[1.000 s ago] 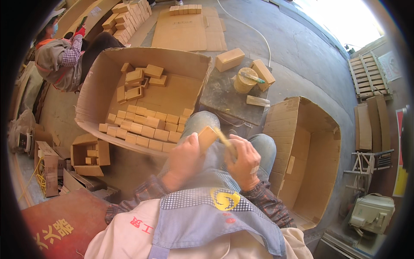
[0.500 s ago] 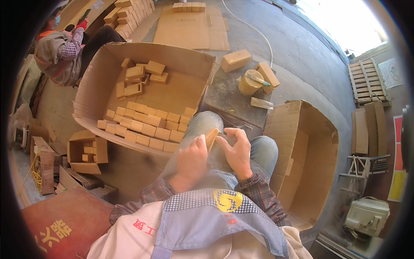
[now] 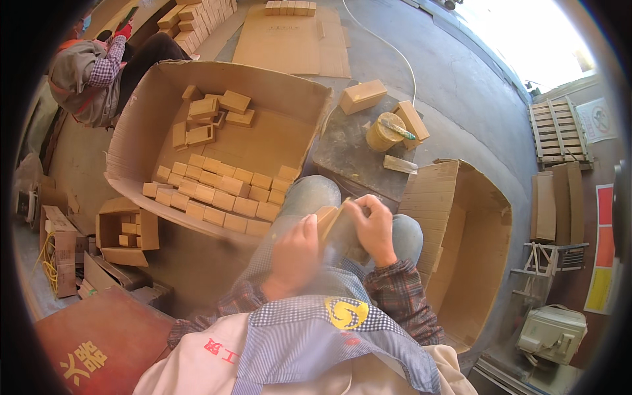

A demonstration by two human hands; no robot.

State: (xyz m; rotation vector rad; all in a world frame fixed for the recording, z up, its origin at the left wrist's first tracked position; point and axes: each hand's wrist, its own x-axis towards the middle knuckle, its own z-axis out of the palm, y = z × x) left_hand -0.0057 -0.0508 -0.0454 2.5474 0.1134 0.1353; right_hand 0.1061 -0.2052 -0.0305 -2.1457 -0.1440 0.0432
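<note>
Gripping wooden block near frame centre: blurred left hand, fingers closed on it, block jutting past fingertips. Right hand pinching thin tan strip beside block; contact unclear.

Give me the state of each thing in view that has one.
Wooden block: held, tilted
Left hand: gripping the block
Right hand: at the block, grip unclear
Large carton: open, partly filled with small blocks
Right carton: open
Small carton: open
Tub: brush across its top
</note>
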